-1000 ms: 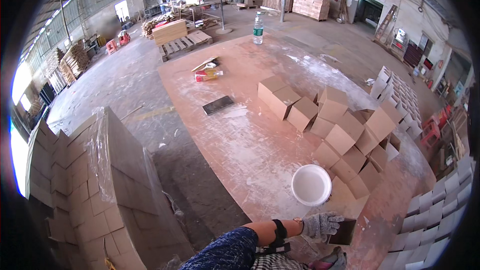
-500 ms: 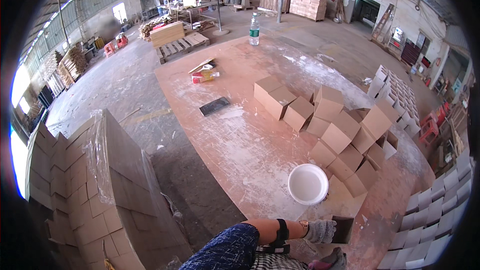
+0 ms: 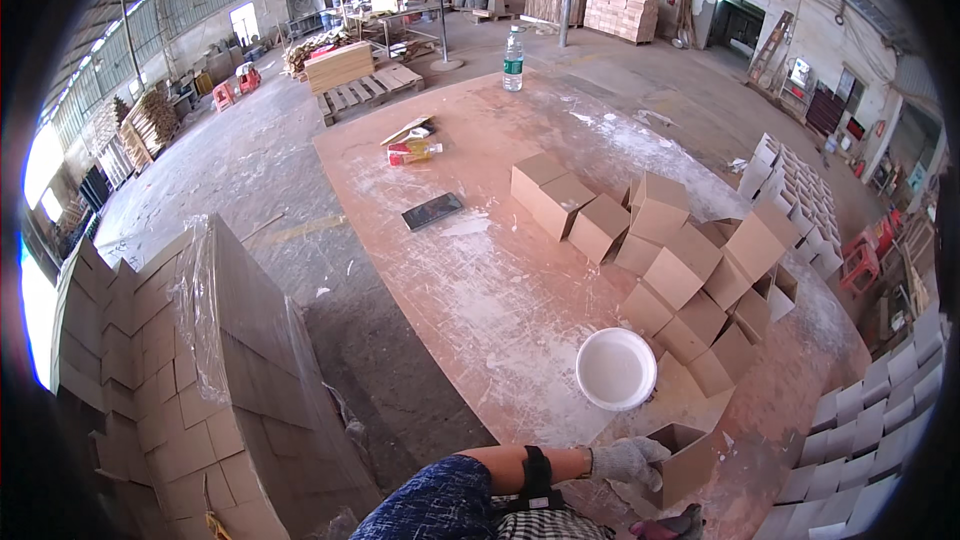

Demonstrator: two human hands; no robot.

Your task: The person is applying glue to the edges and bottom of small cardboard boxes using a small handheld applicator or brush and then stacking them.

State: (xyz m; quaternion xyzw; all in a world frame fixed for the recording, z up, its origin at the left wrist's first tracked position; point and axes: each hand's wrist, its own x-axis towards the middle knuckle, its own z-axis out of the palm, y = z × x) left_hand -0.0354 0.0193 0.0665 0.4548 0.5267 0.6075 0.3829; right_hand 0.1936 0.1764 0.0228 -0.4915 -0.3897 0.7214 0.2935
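My left hand [image 3: 628,462], in a grey knitted glove, holds the near-left wall of a small brown cardboard box [image 3: 688,472], its fingers closed over the rim. The box is open at the top and slightly tilted, at the table's near edge. My right hand [image 3: 672,524], in a dark and pinkish glove, is just below the box at the lower edge; its fingers are mostly hidden. A white round tub [image 3: 616,368] with a pale inside stands just beyond my left hand. Several similar cardboard boxes [image 3: 682,262] lie piled to the right of the tub.
On the reddish, white-smeared table [image 3: 450,310] lie a dark phone [image 3: 432,211] and a red-labelled bottle [image 3: 413,152]; a water bottle [image 3: 513,60] stands at the far end. Wrapped cardboard stacks [image 3: 265,370] rise at left; rows of pale boxes [image 3: 865,430] stand at right.
My left hand has shifted slightly left, and the cardboard box has turned and risen so more of its outer side shows. My right hand has moved slightly right, beneath the box.
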